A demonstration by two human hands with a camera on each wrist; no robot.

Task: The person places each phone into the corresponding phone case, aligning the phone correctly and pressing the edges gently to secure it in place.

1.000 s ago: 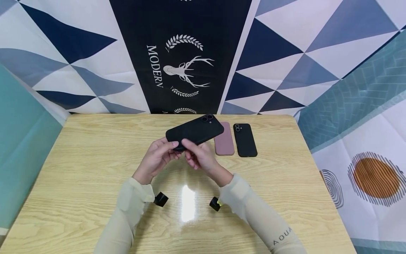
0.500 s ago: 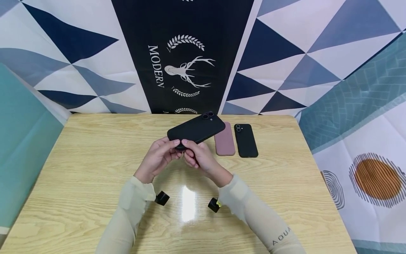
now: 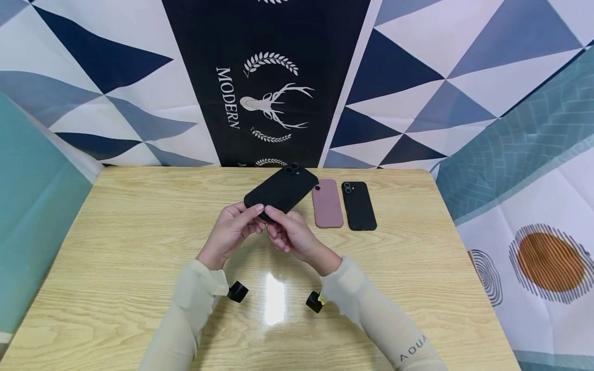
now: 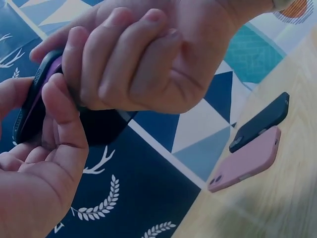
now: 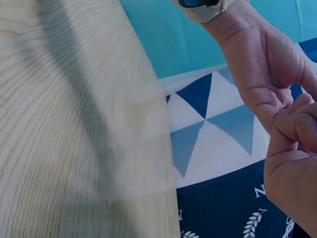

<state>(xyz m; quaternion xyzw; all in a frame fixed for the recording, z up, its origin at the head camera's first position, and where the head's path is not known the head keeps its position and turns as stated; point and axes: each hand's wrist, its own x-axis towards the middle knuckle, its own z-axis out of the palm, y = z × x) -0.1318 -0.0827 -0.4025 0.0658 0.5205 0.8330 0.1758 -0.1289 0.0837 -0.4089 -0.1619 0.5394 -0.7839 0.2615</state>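
Note:
Both hands hold a phone in a black case (image 3: 280,189) above the table, back upward, tilted, with its two-lens end pointing away to the right. My left hand (image 3: 228,229) pinches its near end, thumb on the back and fingers underneath. Close beside it, my right hand (image 3: 297,234) presses its thumb on the same end, fingers curled below. In the left wrist view a purple strip (image 4: 48,74) shows along the inside of the black rim. Curled fingers of the right hand (image 4: 133,64) hide much of it there. The right wrist view shows only hands, the phone hidden.
A pink phone (image 3: 328,206) lies on the wooden table (image 3: 139,232) just beyond the hands to the right. Beside it lies another black phone (image 3: 359,206). Patterned cloth (image 3: 394,77) hangs behind the table's far edge. Small black blocks (image 3: 238,291) sit at both wrists.
The held phone has turned, its lens end swinging left, so the pink phone's upper corner and lens now show. Both hands keep nearly the same place, with small finger shifts.

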